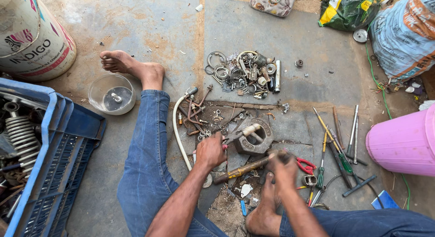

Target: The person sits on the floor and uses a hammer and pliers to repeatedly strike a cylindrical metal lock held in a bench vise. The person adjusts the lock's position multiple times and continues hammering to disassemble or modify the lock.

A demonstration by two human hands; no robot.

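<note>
my left hand (pixel 210 151) is closed around the handles of pliers (pixel 235 136), jaws aimed right and away onto the metal block (pixel 254 137) just beyond. my right hand (pixel 283 166), blurred, is clenched on a hammer (pixel 242 170) whose long axis runs left toward the left hand. the block lies ahead, between both hands, nearer the left. screwdrivers (pixel 337 148) lie to the right.

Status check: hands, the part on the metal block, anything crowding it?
Left hand grips pliers over the metal block. Right hand, blurred, holds a hammer. Red-handled pliers and screwdrivers lie close beside.
</note>
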